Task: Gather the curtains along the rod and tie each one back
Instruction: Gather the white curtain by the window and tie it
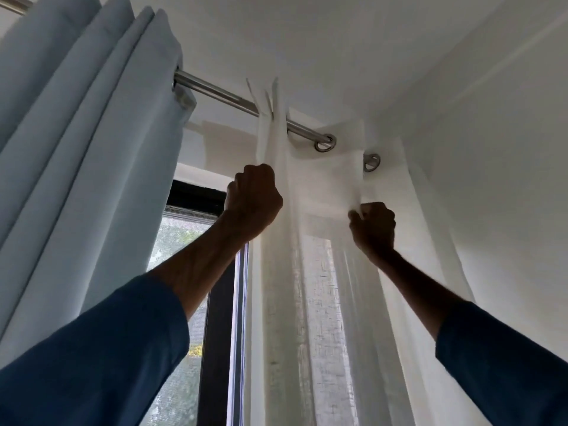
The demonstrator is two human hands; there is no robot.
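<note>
A sheer white curtain (322, 287) hangs by metal eyelets from a silver rod (224, 95) that runs from upper left toward the right wall. My left hand (253, 201) grips a bunched fold of the white curtain just under the rod. My right hand (373, 227) pinches another fold further right, below an eyelet (371, 162). Between the hands the fabric is stretched flat. A pale blue curtain (86, 133) hangs gathered in pleats at the left on the same rod.
A dark-framed window (215, 302) with a mesh screen shows between the two curtains. The white ceiling (338, 41) is close above, and a white wall (507, 179) closes in on the right. Both forearms wear blue sleeves.
</note>
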